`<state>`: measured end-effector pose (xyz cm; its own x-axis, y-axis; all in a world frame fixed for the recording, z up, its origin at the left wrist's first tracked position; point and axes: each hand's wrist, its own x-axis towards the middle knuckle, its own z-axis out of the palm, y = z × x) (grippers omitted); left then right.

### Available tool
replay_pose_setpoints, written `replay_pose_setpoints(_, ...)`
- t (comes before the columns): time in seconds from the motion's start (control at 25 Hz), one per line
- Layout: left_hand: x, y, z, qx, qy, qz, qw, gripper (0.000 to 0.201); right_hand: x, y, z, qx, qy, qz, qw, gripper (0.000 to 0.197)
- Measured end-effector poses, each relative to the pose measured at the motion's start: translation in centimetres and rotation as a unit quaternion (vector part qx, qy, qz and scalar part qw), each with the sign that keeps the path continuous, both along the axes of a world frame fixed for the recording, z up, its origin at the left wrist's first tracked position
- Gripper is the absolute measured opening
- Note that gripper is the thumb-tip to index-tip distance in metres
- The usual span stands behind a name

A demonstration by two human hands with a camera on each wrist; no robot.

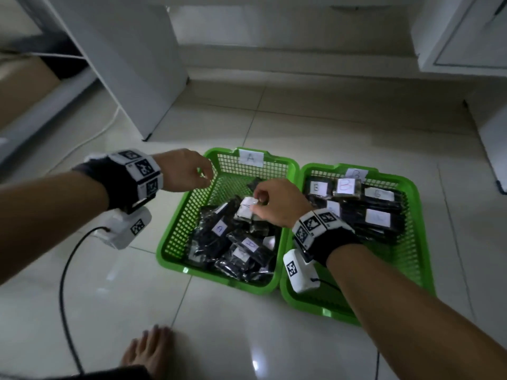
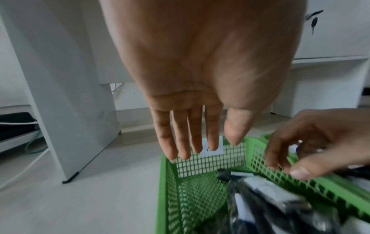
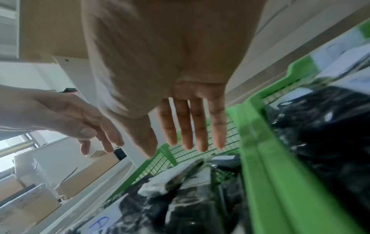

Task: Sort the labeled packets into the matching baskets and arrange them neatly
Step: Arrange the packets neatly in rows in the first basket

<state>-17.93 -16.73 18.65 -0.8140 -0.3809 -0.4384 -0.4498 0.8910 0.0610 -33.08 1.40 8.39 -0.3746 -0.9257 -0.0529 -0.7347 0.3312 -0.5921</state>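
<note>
Under your right hand (image 1: 277, 204), the fingertips sit on the top edge of a black packet (image 1: 246, 210) with a white label. That packet lies on top of the loose heap in the left green basket (image 1: 189, 209). The head view shows thumb and forefinger bent down onto the label. The right wrist view shows all the fingers straight and apart with nothing between them, so you cannot tell whether the packet is pinched. The heap crowds your fingers on the near side, and more packets lie tilted and overlapping below them. The shared wall of the right green basket (image 1: 411, 259) stands just beside your wrist.

Your left hand (image 1: 183, 171) hangs above the far left rim of the left basket, palm down, fingers loose and slightly apart, holding nothing. Both forearms reach forward over the tiled floor (image 1: 329, 127), each with a marker-covered wrist band.

A paper tag (image 1: 251, 158) on the left basket's far wall reads "A". One packet in the heap (image 1: 219, 229) also reads "A" in blue; the mark on the packet under your fingers is too faint to read. In the right basket the packets lie flatter in rows; one (image 1: 344, 186) reads "B" in red, and that basket's own tag (image 1: 356, 173) is blurred. A black cable (image 1: 64, 270) runs from your left wrist unit, your bare foot (image 1: 148, 349) rests near it, and a white cabinet panel (image 1: 142, 64) stands beyond the baskets.
</note>
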Motion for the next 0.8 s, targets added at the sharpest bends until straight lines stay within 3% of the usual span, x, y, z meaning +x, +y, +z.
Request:
replay_pose_setpoints(0.12, 1.7, -1.9, 0.3, -0.002, -0.076, -0.032, 0.997, 0.032, 1.5, -2.8, -0.9, 0.102, 0.015, -0.001, 0.995, 0.04)
replay_pose_setpoints(0.28, 0.4, -4.8, 0.1, -0.014, -0.097, -0.078, 0.992, 0.036, 1.6, -5.6, -1.4, 0.186, 0.006, -0.016, 0.982, 0.063)
replay_pose_setpoints(0.4, -2.3, -5.7, -2.2, -0.027, -0.09, -0.136, 0.986, 0.039, 2.0, -7.3, -1.7, 0.236, 0.053, -0.012, 0.97, 0.056)
replay_pose_setpoints(0.56, -3.8, -3.6, -6.1, 0.014, -0.079, -0.163, 0.983, 0.048, 2.8, -7.1, -2.9, 0.205, 0.053, -0.06, 0.976, 0.024)
replay_pose_setpoints(0.72, -3.4, -2.2, -8.7, 0.039, -0.059, -0.176, 0.982, 0.034, 3.8, -6.2, -3.6, 0.175, 0.046, -0.083, 0.98, 0.044)
replay_pose_setpoints(0.8, -3.5, -2.4, -8.9, 0.048, -0.06, -0.183, 0.98, 0.033, 4.4, -6.2, -3.8, 0.158, 0.058, -0.093, 0.981, 0.046)
